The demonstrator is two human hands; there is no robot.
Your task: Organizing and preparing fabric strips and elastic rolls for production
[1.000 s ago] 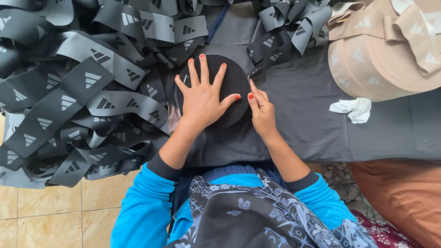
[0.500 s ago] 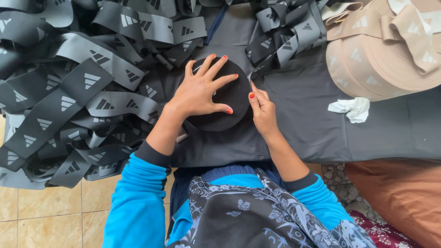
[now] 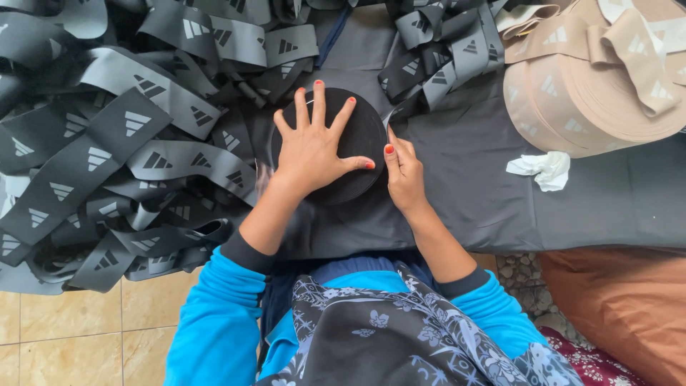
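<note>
- Left hand: laid flat, fingers spread wide, palm pressing down on the top face of a black roll of elastic band; it grips nothing.
- Right hand: at the roll's right rim, thumb and fingers drawn close together where the band's free end meets the roll; whether it actually pinches the band cannot be told.
- The roll lies on its side on grey cloth, directly under the left palm.
- Handling, as judged: woven, soft, light; a tightly wound disc, firm on the face, liable to telescope or unwind if lifted by the rim alone. Best held flat on the face with the outer turn pinned.
- Left of the left hand: heap of loose grey band. Right of the right hand: beige roll, crumpled white tissue.
</note>
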